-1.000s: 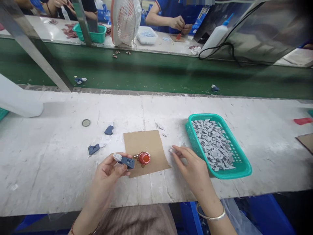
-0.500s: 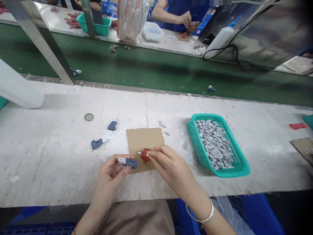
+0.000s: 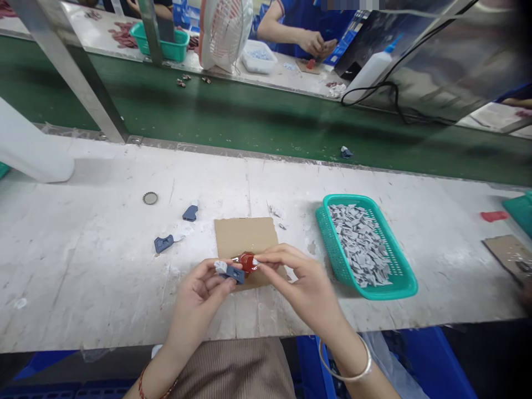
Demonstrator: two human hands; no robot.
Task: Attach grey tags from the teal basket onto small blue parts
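Between the thumb and fingers of my left hand is a small dark blue plastic part with a light grey piece at its left end. My right hand pinches a small pale grey piece at the right side of a red, glossy round cap. That cap lies on a square of brown cardboard, partly hidden by my hands. Right of my right hand stands a green basket full of small grey pieces.
Two dark blue parts and a bottle cap lie on the left of the white table. A white bottle stands far left. Beyond runs a green conveyor belt carrying scattered parts. Across it, a person's hands work near a fan.
My left hand has moved right with the blue part, closer to the red cap. My right hand still pinches the grey piece there. Parts on the belt have shifted left.
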